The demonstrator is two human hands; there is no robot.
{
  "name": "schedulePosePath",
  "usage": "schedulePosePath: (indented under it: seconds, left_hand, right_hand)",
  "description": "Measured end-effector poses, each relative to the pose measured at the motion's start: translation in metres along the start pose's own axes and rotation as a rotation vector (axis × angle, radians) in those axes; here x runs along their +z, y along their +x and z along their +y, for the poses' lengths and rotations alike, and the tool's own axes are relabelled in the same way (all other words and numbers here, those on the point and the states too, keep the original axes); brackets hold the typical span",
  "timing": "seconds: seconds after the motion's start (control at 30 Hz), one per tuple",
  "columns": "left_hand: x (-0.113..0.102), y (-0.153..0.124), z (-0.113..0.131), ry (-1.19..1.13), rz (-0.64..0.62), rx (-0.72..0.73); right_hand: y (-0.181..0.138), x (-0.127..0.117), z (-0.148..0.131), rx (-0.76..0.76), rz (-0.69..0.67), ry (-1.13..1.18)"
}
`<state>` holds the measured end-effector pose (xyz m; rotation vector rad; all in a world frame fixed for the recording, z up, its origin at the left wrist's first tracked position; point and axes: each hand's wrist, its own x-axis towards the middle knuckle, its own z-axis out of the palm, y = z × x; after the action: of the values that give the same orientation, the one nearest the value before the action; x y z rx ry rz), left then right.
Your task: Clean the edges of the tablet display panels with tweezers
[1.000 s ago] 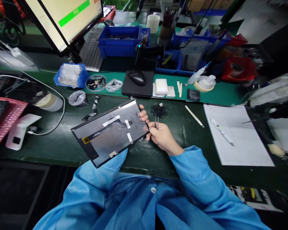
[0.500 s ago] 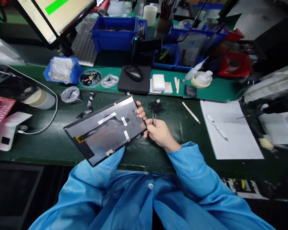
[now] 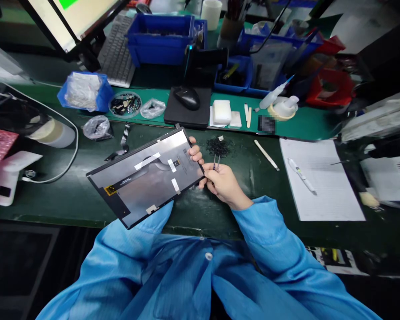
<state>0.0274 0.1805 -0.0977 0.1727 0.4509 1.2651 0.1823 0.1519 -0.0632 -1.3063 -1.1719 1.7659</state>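
Observation:
A tablet display panel (image 3: 146, 186), back side up, is held tilted above the bench, with strips of white tape and an orange-ended flex cable on it. My left hand (image 3: 195, 152) grips it from beneath; its fingertips curl over the right end, and the rest of the hand is hidden by the panel. My right hand (image 3: 224, 183) is closed around a pair of tweezers (image 3: 216, 162), whose tips point away from me. Its thumb and forefinger meet the panel's right edge. Just beyond the tweezers lies a pile of thin black scraps (image 3: 218, 146).
A white stick (image 3: 266, 155) and a paper pad (image 3: 320, 186) with a pen (image 3: 302, 177) lie to the right. Behind are a mouse (image 3: 187, 98), a white block (image 3: 222, 112) and blue bins (image 3: 160, 40). A loose flex cable (image 3: 124, 141) and a plastic bag (image 3: 96, 128) lie left.
The whole view has shifted slightly. Both hands keep their hold, and the panel stays at nearly the same tilt against the right hand's fingers.

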Motion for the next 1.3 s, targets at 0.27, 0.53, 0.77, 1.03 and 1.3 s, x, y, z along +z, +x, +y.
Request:
schedulePosePath:
  seconds: [0.27, 0.53, 0.77, 1.03, 1.3]
  left_hand:
    - [0.016, -0.015, 0.002, 0.042, 0.107, 0.021]
    - [0.021, -0.011, -0.008, 0.050, 0.169, 0.050]
    - [0.022, -0.012, -0.005, 0.045, 0.175, 0.035]
    - [0.019, -0.016, 0.001, 0.022, 0.139, 0.027]
    - [0.022, -0.017, 0.004, 0.025, 0.139, 0.010]
  right_hand:
    - [0.001, -0.001, 0.005, 0.000, 0.026, -0.029]
    - [0.001, 0.000, 0.003, 0.009, 0.031, -0.044]
    - [0.000, 0.001, 0.002, 0.011, 0.041, -0.016]
    - [0.000, 0.000, 0.002, 0.019, 0.031, -0.045]
    - [0.000, -0.001, 0.003, 0.024, 0.008, -0.029]
